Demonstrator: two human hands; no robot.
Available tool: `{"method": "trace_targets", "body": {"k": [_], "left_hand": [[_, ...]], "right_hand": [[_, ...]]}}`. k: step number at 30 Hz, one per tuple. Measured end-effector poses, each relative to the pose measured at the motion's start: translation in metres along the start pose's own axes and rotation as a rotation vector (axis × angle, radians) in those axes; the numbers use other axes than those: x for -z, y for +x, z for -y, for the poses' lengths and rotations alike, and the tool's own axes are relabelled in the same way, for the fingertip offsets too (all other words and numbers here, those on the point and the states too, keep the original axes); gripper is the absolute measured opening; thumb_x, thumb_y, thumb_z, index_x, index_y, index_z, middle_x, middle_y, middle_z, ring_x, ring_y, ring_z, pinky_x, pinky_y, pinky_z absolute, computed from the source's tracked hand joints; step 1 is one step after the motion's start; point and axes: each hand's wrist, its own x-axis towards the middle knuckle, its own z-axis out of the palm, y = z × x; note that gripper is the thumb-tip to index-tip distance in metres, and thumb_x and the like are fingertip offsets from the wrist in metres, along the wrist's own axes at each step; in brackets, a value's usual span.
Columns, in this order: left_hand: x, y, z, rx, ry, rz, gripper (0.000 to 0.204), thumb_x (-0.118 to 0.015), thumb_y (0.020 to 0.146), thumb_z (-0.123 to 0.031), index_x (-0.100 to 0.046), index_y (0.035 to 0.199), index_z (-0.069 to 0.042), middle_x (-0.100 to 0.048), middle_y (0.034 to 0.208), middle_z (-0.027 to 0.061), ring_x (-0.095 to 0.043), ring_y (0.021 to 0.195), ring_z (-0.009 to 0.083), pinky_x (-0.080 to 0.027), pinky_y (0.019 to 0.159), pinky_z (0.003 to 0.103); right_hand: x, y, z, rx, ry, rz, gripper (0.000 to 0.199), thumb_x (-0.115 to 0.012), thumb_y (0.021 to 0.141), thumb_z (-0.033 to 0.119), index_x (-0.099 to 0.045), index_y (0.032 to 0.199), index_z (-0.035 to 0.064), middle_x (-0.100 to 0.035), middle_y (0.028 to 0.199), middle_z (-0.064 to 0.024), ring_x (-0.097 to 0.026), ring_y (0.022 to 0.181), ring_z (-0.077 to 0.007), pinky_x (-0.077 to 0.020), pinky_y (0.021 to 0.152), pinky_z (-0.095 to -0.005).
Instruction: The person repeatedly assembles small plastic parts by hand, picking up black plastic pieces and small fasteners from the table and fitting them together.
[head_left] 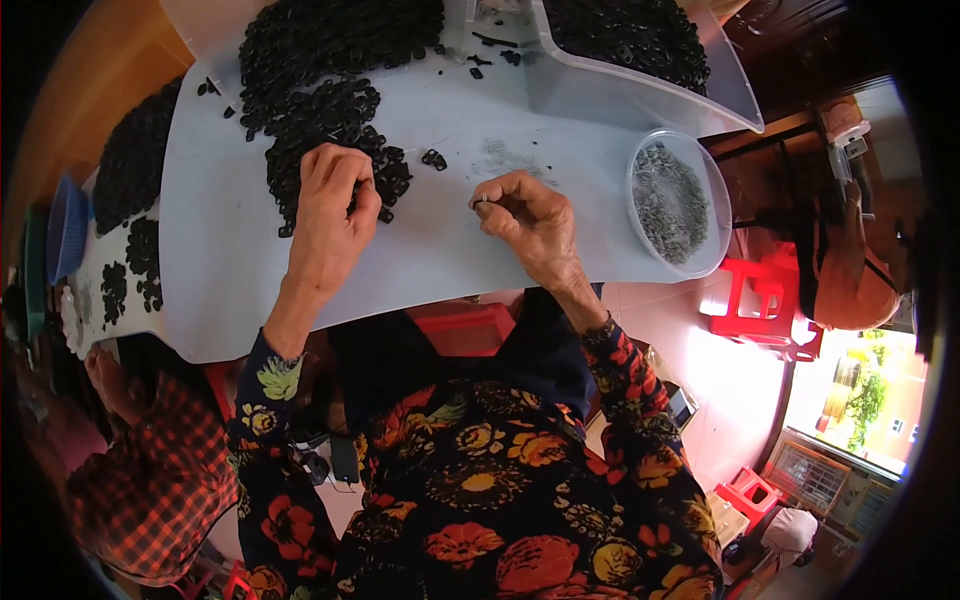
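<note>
While my left hand (332, 215) rests on the near edge of the black parts (330, 110) heaped on the tabletop (230, 250), its fingers are curled together over a few of them, though I cannot tell whether any one part is truly gripped. My right hand (530, 222) sits just beside it on bare white surface, thumb and forefinger pinched shut on a tiny metal piece (484, 201) (too small for me to make out its shape).

The risk I see is that sliver slipping from so fine a pinch; it would be hard to find against the pale tabletop. A sweep of the left wrist could also push loose parts toward the near edge and off it.

A round clear tub (678, 205) stands at my right, near the tabletop's edge, holding small grey metal bits. A bump from the right forearm could tip it, I judge. Farther back, a large clear bin (735, 95) holds more black parts. A blue basket (65, 235) sits at the far left; its contents are hidden.
</note>
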Motion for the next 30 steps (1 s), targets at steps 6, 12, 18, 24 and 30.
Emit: {"method": "trace_targets", "body": {"k": [6, 12, 18, 24, 30], "left_hand": [[-0.019, 0.003, -0.016, 0.131, -0.331, 0.020, 0.023, -0.055, 0.070, 0.010, -0.053, 0.089, -0.003, -0.053, 0.091, 0.0086, -0.048, 0.095, 0.0303, -0.043, 0.079, 0.035], [-0.042, 0.011, -0.041, -0.232, -0.005, -0.078, 0.021, -0.053, 0.075, 0.010, -0.053, 0.093, 0.000, -0.054, 0.094, 0.0117, -0.051, 0.093, 0.0310, -0.045, 0.080, 0.039], [-0.034, 0.017, -0.032, -0.172, -0.063, -0.076, 0.021, -0.053, 0.076, 0.010, -0.056, 0.094, 0.000, -0.054, 0.093, 0.0115, -0.053, 0.091, 0.0292, -0.046, 0.077, 0.037], [-0.004, 0.018, -0.011, -0.027, -0.049, -0.063, 0.019, -0.056, 0.077, 0.006, -0.057, 0.095, -0.002, -0.055, 0.086, 0.0103, -0.053, 0.087, 0.0295, -0.046, 0.073, 0.036], [-0.027, 0.021, -0.028, -0.206, -0.153, 0.270, 0.018, -0.056, 0.077, 0.007, -0.059, 0.094, 0.001, -0.056, 0.084, 0.0123, -0.054, 0.085, 0.0281, -0.046, 0.073, 0.034]], "right_hand": [[-0.006, 0.003, -0.002, -0.002, 0.251, 0.032, 0.007, -0.055, 0.088, -0.001, -0.055, 0.094, 0.0007, -0.058, 0.103, -0.0069, -0.056, 0.078, -0.0089, -0.0508, 0.068, -0.0244], [-0.020, 0.013, -0.004, -0.047, 0.297, -0.026, 0.007, -0.055, 0.092, 0.008, -0.055, 0.093, 0.0015, -0.060, 0.101, -0.0065, -0.057, 0.081, -0.0088, -0.0509, 0.069, -0.0236], [-0.015, 0.010, -0.009, -0.088, 0.456, -0.070, 0.008, -0.057, 0.092, 0.010, -0.056, 0.094, 0.0025, -0.062, 0.089, -0.0046, -0.059, 0.079, -0.0102, -0.0524, 0.070, -0.0258], [0.008, -0.016, -0.006, 0.005, 0.224, -0.190, 0.004, -0.054, 0.091, 0.002, -0.056, 0.091, -0.0010, -0.060, 0.081, -0.0067, -0.057, 0.067, -0.0096, -0.0480, 0.062, -0.0235], [0.007, -0.038, -0.006, 0.029, 0.132, -0.143, 0.012, -0.057, 0.088, 0.000, -0.059, 0.099, -0.0036, -0.059, 0.080, -0.0010, -0.051, 0.066, -0.0044, -0.0442, 0.061, -0.0192]]}}
